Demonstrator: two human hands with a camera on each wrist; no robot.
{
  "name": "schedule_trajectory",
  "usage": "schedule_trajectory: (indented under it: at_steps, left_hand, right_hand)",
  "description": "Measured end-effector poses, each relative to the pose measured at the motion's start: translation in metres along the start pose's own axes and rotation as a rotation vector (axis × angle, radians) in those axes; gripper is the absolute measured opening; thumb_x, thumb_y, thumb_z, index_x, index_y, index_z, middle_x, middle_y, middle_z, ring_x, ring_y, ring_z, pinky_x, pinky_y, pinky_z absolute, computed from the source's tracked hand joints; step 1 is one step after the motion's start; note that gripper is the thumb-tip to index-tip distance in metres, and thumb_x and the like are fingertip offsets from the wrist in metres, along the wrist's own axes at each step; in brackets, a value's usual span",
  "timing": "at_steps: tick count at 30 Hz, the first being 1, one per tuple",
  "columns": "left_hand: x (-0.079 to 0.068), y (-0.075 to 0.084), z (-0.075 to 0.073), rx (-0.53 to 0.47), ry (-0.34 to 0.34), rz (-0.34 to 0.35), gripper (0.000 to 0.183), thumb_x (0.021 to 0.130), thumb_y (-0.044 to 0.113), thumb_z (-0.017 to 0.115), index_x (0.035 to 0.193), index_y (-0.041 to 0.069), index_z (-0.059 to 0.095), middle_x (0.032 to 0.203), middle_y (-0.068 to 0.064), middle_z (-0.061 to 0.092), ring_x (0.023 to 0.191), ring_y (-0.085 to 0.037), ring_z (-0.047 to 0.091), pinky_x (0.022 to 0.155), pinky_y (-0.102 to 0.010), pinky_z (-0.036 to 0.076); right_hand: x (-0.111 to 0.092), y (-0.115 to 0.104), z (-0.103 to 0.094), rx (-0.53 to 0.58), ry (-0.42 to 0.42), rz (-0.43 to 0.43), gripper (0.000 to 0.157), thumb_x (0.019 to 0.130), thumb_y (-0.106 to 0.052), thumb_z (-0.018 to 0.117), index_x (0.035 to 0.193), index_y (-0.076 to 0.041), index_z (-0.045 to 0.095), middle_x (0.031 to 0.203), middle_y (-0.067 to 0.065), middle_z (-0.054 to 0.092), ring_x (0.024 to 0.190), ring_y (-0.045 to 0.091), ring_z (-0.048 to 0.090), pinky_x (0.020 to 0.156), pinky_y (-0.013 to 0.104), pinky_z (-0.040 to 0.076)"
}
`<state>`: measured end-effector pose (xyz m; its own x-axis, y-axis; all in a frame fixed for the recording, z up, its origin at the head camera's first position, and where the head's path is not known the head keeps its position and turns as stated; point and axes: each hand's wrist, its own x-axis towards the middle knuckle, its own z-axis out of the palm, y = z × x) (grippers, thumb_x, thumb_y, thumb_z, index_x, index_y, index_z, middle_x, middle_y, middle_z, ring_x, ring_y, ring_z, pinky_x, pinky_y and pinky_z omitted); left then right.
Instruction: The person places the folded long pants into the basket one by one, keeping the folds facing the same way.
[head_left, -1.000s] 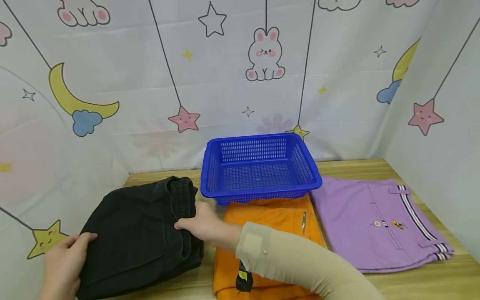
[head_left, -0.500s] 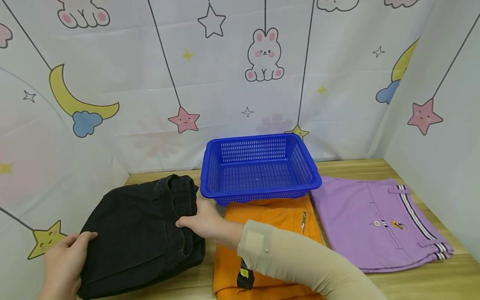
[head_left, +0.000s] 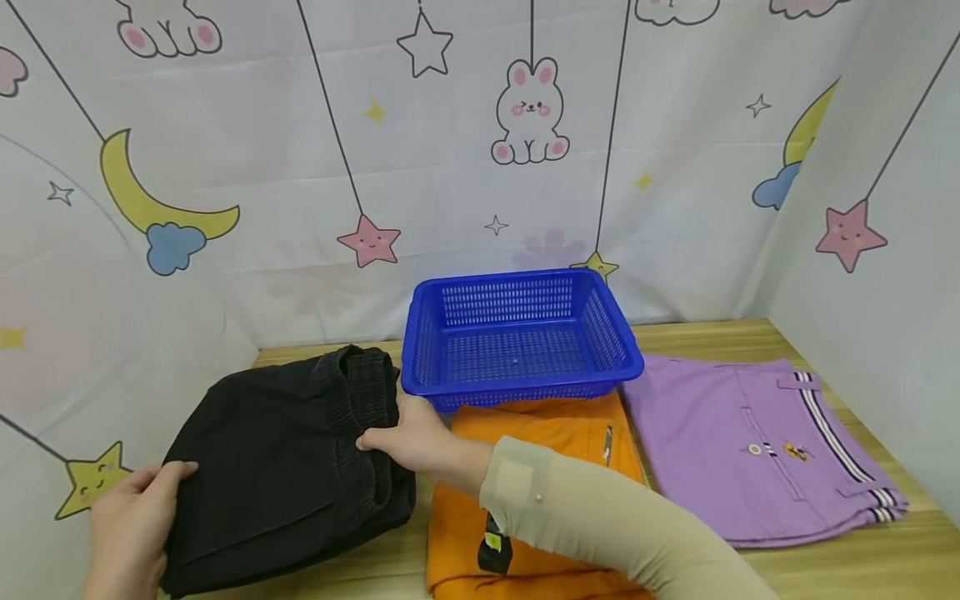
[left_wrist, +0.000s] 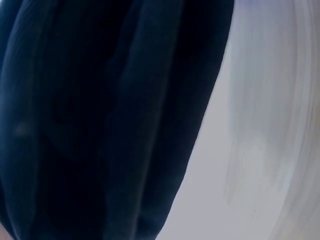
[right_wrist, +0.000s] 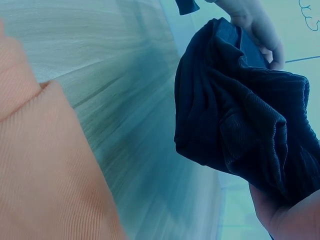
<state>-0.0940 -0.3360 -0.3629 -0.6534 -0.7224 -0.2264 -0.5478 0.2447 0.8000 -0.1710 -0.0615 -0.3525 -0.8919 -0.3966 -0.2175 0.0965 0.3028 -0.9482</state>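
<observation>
Folded black trousers [head_left: 270, 467] with an elastic waistband [head_left: 371, 400] are held between both hands at the left of the table. My left hand [head_left: 135, 521] pinches their left edge, thumb on top and fingers hidden beneath. At the waistband end my right hand [head_left: 416, 437] grips the other side, its thumb over the top and its fingers under the cloth. In the right wrist view the bundled trousers [right_wrist: 235, 110] hang above the tabletop, showing several folded layers. Dark cloth [left_wrist: 100, 120] fills much of the left wrist view.
A blue plastic basket [head_left: 517, 387] with nothing in it stands at the back middle. Folded orange trousers [head_left: 540, 417] lie in front of it, under my right forearm. Folded purple trousers [head_left: 720, 458] lie to the right on the wooden table [head_left: 885, 558]. A printed curtain [head_left: 450, 167] closes off the back.
Both hands have shifted slightly to the right with the black trousers, the waistband end rising a little. Both grips stay the same.
</observation>
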Motion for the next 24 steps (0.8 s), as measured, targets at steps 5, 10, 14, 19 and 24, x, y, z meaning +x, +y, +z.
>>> schedule_trajectory:
  at_steps: [5, 10, 14, 19, 24]
  left_hand:
    - [0.0004, 0.0004, 0.0009, -0.004, 0.003, 0.002, 0.055, 0.091, 0.038, 0.049, 0.125, -0.005, 0.051, 0.141, -0.029, 0.038, 0.110, -0.040, 0.049, 0.048, -0.026, 0.047]
    - [0.0009, 0.0003, 0.0011, -0.010, 0.005, 0.002, 0.054, 0.091, 0.038, 0.048, 0.124, -0.005, 0.052, 0.141, -0.028, 0.038, 0.108, -0.039, 0.049, 0.048, -0.026, 0.047]
    - [-0.0001, 0.0019, 0.0017, -0.017, 0.008, -0.001, 0.054, 0.091, 0.038, 0.049, 0.124, -0.004, 0.052, 0.141, -0.027, 0.038, 0.107, -0.037, 0.050, 0.048, -0.025, 0.047]
    - [-0.0009, 0.0039, 0.0023, -0.019, 0.010, -0.001, 0.052, 0.091, 0.038, 0.049, 0.122, -0.004, 0.053, 0.139, -0.026, 0.040, 0.099, -0.033, 0.053, 0.048, -0.026, 0.049]
    - [0.0008, 0.0041, 0.0029, -0.030, 0.009, -0.004, 0.051, 0.091, 0.038, 0.050, 0.120, -0.003, 0.054, 0.137, -0.024, 0.042, 0.085, -0.022, 0.055, 0.049, -0.026, 0.050]
  right_hand:
    - [0.0008, 0.0003, -0.0015, 0.033, -0.015, -0.040, 0.100, 0.077, -0.023, 0.075, 0.153, -0.013, 0.011, 0.156, 0.011, 0.022, 0.143, 0.023, 0.023, 0.114, 0.044, 0.026]
    - [0.0020, -0.0002, -0.0036, 0.049, -0.032, -0.041, 0.095, 0.077, -0.022, 0.075, 0.152, -0.013, 0.017, 0.155, 0.008, 0.025, 0.141, 0.022, 0.027, 0.113, 0.044, 0.029]
    - [0.0026, -0.0009, -0.0057, 0.033, -0.037, -0.034, 0.094, 0.078, -0.024, 0.075, 0.151, -0.011, 0.018, 0.156, 0.009, 0.023, 0.142, 0.022, 0.024, 0.114, 0.045, 0.027]
    - [0.0035, -0.0013, -0.0084, 0.003, -0.043, -0.027, 0.090, 0.079, -0.026, 0.074, 0.150, -0.005, 0.022, 0.155, 0.009, 0.025, 0.142, 0.024, 0.026, 0.113, 0.046, 0.029]
    - [0.0036, -0.0015, -0.0100, -0.023, -0.034, -0.004, 0.090, 0.079, -0.028, 0.073, 0.149, -0.003, 0.023, 0.155, 0.010, 0.025, 0.142, 0.025, 0.027, 0.113, 0.047, 0.029]
